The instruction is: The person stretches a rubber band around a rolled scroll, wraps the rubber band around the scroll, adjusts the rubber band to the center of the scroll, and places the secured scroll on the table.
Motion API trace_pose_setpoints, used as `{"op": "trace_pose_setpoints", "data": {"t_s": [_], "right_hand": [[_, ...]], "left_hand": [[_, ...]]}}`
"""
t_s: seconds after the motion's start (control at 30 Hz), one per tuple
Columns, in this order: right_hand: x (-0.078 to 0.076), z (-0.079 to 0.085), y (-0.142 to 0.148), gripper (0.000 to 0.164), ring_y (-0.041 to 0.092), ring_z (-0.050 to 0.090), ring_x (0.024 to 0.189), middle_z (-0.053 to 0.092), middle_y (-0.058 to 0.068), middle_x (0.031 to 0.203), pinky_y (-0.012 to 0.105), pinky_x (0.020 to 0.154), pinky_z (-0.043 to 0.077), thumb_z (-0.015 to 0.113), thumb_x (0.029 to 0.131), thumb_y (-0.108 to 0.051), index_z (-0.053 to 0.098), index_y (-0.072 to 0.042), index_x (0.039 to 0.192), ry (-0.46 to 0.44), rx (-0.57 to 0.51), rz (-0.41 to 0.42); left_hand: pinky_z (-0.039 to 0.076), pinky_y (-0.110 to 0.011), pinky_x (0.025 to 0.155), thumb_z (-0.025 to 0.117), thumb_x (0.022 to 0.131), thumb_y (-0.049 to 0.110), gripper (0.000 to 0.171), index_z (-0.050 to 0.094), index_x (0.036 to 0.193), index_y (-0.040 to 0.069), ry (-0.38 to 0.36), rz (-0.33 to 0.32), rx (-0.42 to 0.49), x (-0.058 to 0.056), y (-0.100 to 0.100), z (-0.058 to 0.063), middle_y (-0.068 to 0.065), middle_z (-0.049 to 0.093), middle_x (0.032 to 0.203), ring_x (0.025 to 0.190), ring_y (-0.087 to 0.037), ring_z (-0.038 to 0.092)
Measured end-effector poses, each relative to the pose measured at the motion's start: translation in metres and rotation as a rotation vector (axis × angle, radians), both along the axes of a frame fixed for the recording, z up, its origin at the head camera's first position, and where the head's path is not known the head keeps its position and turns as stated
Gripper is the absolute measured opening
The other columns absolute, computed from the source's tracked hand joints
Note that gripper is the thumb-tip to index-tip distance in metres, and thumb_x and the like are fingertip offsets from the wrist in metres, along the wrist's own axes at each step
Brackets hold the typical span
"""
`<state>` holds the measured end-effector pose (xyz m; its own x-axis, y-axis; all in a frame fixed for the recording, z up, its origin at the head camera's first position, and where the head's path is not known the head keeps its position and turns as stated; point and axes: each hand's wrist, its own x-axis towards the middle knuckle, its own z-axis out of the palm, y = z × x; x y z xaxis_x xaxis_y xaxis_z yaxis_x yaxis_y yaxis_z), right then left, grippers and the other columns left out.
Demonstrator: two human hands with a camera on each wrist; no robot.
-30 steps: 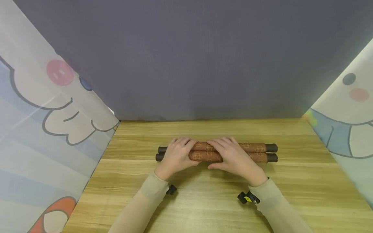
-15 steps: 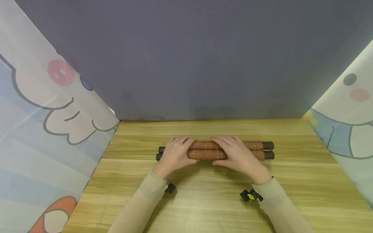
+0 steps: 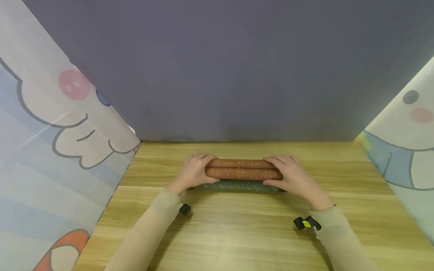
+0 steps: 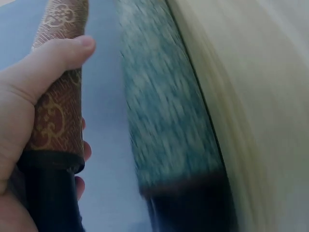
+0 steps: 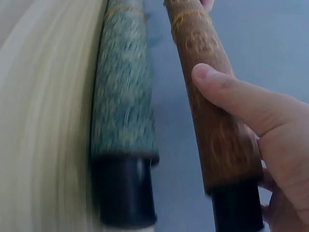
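In the head view, my left hand [image 3: 194,171] and right hand [image 3: 295,177] grip a brown scroll [image 3: 242,174] near its two ends. It shows as two parallel rolls with gold medallions and a thin yellow tie across the middle. My thumbs lie on the near side, fingers over the far side. Below and nearer to me is a mottled green scroll [image 3: 237,186], lying on the table. Both wrist views show a gap between the brown scroll [image 4: 57,106] and the green scroll [image 5: 123,92]. Black end caps [image 5: 124,191] stick out from the rolls.
The scrolls are over a wood-grain table [image 3: 223,229]. A dark grey panel [image 3: 237,75] stands along its far edge. Cartoon-printed sheets [image 3: 40,150] flank the left and right sides. Each wrist wears a small black device [image 3: 306,223].
The brown scroll has risen off the table in both hands, uncovering the green scroll underneath. My hands have moved apart toward its ends.
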<state>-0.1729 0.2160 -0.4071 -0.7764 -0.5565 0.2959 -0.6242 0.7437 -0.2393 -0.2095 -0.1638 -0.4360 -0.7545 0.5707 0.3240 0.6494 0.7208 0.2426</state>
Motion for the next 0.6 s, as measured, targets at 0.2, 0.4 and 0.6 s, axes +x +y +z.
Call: {"op": "trace_pose_setpoints", "data": {"t_s": [0.2, 0.4, 0.6], "right_hand": [[-0.015, -0.005, 0.019, 0.077, 0.046, 0.062, 0.132, 0.066, 0.022, 0.145, 0.069, 0.11, 0.042, 0.091, 0.09, -0.04, 0.061, -0.002, 0.151, -0.006, 0.042, 0.019], [-0.027, -0.006, 0.031, 0.071, 0.048, 0.061, 0.131, 0.066, 0.024, 0.144, 0.073, 0.107, 0.042, 0.088, 0.095, -0.034, 0.061, 0.0, 0.151, 0.004, 0.06, 0.028], [-0.038, -0.01, 0.041, 0.065, 0.05, 0.06, 0.131, 0.065, 0.026, 0.144, 0.076, 0.108, 0.043, 0.086, 0.096, -0.027, 0.061, 0.0, 0.15, 0.005, 0.071, 0.031]], "left_hand": [[0.059, -0.055, 0.095, 0.1, 0.078, 0.046, 0.081, 0.068, 0.14, 0.004, -0.128, -0.08, -0.006, -0.027, -0.011, -0.005, -0.013, 0.075, 0.125, 0.107, -0.029, 0.073], [0.06, -0.048, 0.098, 0.099, 0.081, 0.045, 0.082, 0.066, 0.143, 0.003, -0.219, -0.086, -0.025, -0.05, -0.016, -0.01, -0.013, 0.073, 0.13, 0.111, -0.028, 0.073], [0.051, -0.059, 0.111, 0.095, 0.086, 0.047, 0.087, 0.06, 0.151, 0.001, -0.293, -0.055, -0.067, -0.062, -0.012, -0.01, -0.02, 0.068, 0.143, 0.128, -0.039, 0.067]]}}
